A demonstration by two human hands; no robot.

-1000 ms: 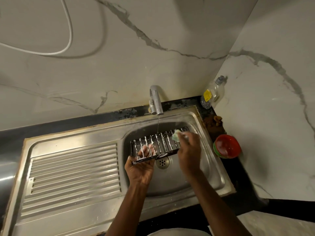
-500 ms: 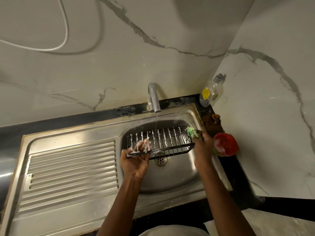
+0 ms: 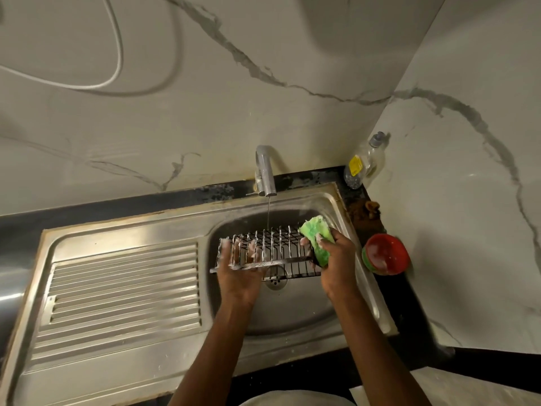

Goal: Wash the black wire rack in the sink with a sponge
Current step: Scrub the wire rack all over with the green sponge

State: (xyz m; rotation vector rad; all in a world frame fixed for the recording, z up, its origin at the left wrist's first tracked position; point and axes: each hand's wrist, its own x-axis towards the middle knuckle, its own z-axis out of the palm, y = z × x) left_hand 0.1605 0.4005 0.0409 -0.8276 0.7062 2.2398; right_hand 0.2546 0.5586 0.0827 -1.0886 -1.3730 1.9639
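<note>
The black wire rack (image 3: 278, 247) hangs above the steel sink basin (image 3: 292, 312), under a thin stream from the tap (image 3: 265, 174). My left hand (image 3: 241, 276) grips the rack's left end, with soapy fingertips poking through the wires. My right hand (image 3: 336, 259) holds a green soapy sponge (image 3: 317, 240) against the rack's right end. The drain (image 3: 275, 284) shows below the rack.
A ribbed draining board (image 3: 123, 288) fills the sink's left side. A clear soap bottle (image 3: 364, 162) stands in the back right corner, with a red bowl (image 3: 385, 254) on the black counter right of the basin. A white cable (image 3: 111, 54) hangs on the marble wall.
My right hand has carried the sponge from the rack's top wires to its right end. The rack has tipped more level and risen slightly.
</note>
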